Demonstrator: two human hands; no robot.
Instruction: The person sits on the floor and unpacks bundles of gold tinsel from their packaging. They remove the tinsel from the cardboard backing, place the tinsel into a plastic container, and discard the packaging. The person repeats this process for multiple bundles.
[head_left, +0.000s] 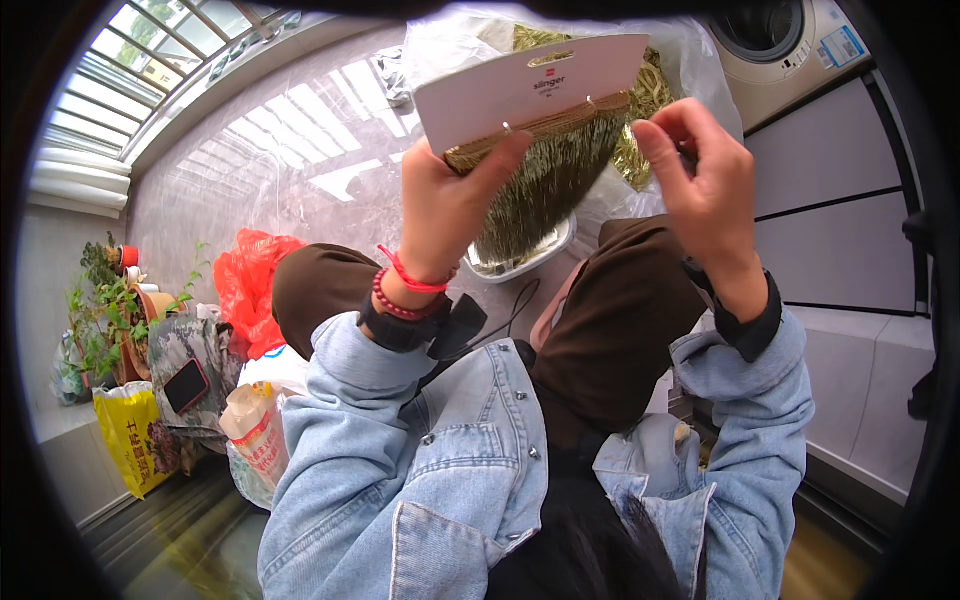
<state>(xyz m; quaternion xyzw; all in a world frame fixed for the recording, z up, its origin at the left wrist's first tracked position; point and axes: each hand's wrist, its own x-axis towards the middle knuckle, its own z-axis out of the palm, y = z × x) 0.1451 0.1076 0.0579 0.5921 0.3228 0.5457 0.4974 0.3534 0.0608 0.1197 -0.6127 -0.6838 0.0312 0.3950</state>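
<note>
My left hand (461, 199) grips a white cardboard header card (525, 94) by its lower left edge, thumb in front. The card has a hang slot and bears print. A gold tinsel fringe garland (555, 180) hangs from it, attached by small clear plastic fasteners. Just right of the garland is my right hand (697, 161), raised with its fingers curled and thumb near the forefinger. Whether something thin is between those fingertips, I cannot tell. Below the fringe stands a white plastic basin (517, 276), partly hidden. More gold tinsel (652, 86) lies behind in a clear plastic bag (705, 67).
A red plastic bag (255, 289) lies by my left knee. Left of it are potted plants (124, 315), a phone (186, 386) on camouflage cloth (176, 349) and a yellow bag (131, 435). A front-loading washing machine (795, 67) and grey cabinet (832, 172) stand at right.
</note>
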